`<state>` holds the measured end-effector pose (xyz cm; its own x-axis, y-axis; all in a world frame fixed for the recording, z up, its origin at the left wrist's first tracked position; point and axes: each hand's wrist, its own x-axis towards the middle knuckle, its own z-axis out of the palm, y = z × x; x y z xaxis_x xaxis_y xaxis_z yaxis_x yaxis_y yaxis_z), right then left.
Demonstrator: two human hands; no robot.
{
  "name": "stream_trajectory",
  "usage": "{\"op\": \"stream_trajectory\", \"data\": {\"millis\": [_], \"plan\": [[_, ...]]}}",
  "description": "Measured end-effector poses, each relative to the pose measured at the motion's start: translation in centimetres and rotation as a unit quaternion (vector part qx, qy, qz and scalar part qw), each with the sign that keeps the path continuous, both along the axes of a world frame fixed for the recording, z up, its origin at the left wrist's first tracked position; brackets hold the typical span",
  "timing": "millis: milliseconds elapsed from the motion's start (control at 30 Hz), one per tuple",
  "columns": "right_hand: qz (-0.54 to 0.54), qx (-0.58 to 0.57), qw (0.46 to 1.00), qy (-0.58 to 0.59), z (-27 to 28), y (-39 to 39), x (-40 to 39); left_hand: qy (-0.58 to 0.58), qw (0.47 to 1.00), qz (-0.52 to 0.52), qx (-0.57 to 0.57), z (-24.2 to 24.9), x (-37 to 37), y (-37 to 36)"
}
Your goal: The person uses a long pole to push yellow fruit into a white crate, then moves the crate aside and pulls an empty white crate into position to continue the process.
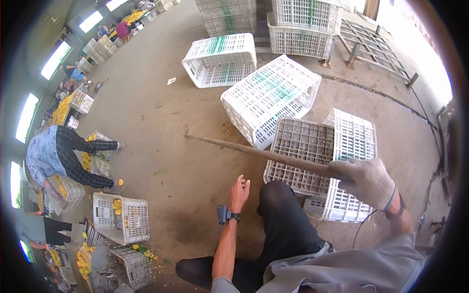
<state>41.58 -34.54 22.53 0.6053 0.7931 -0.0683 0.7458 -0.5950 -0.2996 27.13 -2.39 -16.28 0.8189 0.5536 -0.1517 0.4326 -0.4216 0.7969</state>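
Observation:
My right hand point(370, 183), in a pale knitted glove, is closed around the thick end of a long wooden stick point(254, 150). The stick slants away to the left, its thin end above the concrete floor. Beneath its thicker half lies a tipped plastic crate point(303, 146) with a dirty grey grid bottom. A white crate point(354, 134) lies against it, close to my gloved hand. My bare left hand point(239, 191) hangs over the floor beside my knee, holding nothing, fingers loosely bent and slightly apart. A dark device is strapped to that wrist.
Two white crates with green stripes lie tipped ahead, one nearer point(271, 95) and one farther point(220, 61). Stacked crates point(303, 41) stand behind them, beside a metal frame point(376, 49). On the left, a person point(46, 151) bends over crates of yellow produce; others work farther off.

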Motion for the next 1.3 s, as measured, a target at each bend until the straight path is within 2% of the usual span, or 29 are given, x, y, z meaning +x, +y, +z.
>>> {"op": "stream_trajectory", "data": {"millis": [33,100,133,167,200,267,367,433,500,533,600,633,667,733,800,867,933,1000,1100,1233,1300], "plan": [[-0.011,-0.032,0.999,0.002,0.4,0.6,0.0,-0.003,1.000,0.007,-0.025,-0.7,2.4,-0.4],[-0.025,-0.063,0.998,-0.008,0.8,1.5,0.2,-0.067,0.997,0.042,0.014,-3.3,7.7,-1.2],[-0.026,-0.076,0.996,-0.025,0.6,1.5,0.4,-0.098,0.993,0.062,0.035,-1.9,10.1,-1.1],[-0.022,-0.084,0.996,-0.034,0.8,2.0,0.6,0.001,1.000,0.020,-0.023,-0.3,12.1,-0.4],[-0.019,-0.092,0.995,-0.041,1.0,2.6,0.8,-0.089,0.989,0.055,0.106,-2.2,14.5,-0.5],[-0.016,-0.093,0.995,-0.041,1.1,3.6,1.1,-0.098,0.991,0.089,0.005,0.9,18.1,0.0],[0.011,-0.087,0.996,-0.032,1.1,5.9,1.7,-0.217,0.947,0.165,0.168,-1.0,23.2,1.5],[0.037,-0.099,0.994,-0.018,0.9,8.3,1.8,-0.120,0.978,0.134,0.104,-0.2,23.8,2.7],[0.040,-0.067,0.997,-0.003,-0.7,10.3,2.0,-0.013,0.987,0.125,0.099,1.9,22.8,3.4],[0.046,-0.050,0.998,0.006,-1.5,11.4,2.1,0.025,0.983,0.123,0.136,1.7,22.7,3.7],[0.033,0.006,0.999,0.027,-2.4,12.4,1.9,-0.024,0.986,0.123,0.113,0.4,21.6,5.4],[0.032,0.041,0.998,0.037,-2.6,12.6,1.6,-0.013,0.987,0.113,0.112,1.0,20.6,6.7],[0.027,0.075,0.996,0.050,-2.8,12.6,1.2,-0.044,0.983,0.146,0.099,-0.2,19.6,7.8],[0.011,0.092,0.992,0.084,-3.2,12.0,0.7,-0.035,0.974,0.205,0.087,-1.8,17.5,9.7],[0.007,0.122,0.986,0.113,-4.1,11.0,0.1,-0.075,0.958,0.203,0.188,-5.3,13.4,11.9],[-0.042,0.102,0.972,0.207,-3.6,10.3,-0.9,-0.051,0.953,0.216,0.204,-4.3,8.6,12.3],[-0.109,0.073,0.939,0.317,-2.5,9.7,-2.0,0.025,0.959,0.253,0.127,1.2,2.4,11.2],[-0.096,0.099,0.902,0.409,-1.8,9.5,-3.4,0.015,0.940,0.285,0.188,2.9,-2.9,9.8],[-0.083,0.156,0.845,0.504,-1.8,9.4,-6.1,-0.005,0.919,0.332,0.212,1.7,-9.4,6.9],[-0.053,0.159,0.825,0.539,-0.8,9.2,-8.6,-0.056,0.888,0.407,0.206,-1.3,-18.2,3.0],[-0.040,0.174,0.830,0.528,-0.4,8.5,-9.2,-0.031,0.873,0.461,0.157,-0.4,-22.4,0.8]]}}
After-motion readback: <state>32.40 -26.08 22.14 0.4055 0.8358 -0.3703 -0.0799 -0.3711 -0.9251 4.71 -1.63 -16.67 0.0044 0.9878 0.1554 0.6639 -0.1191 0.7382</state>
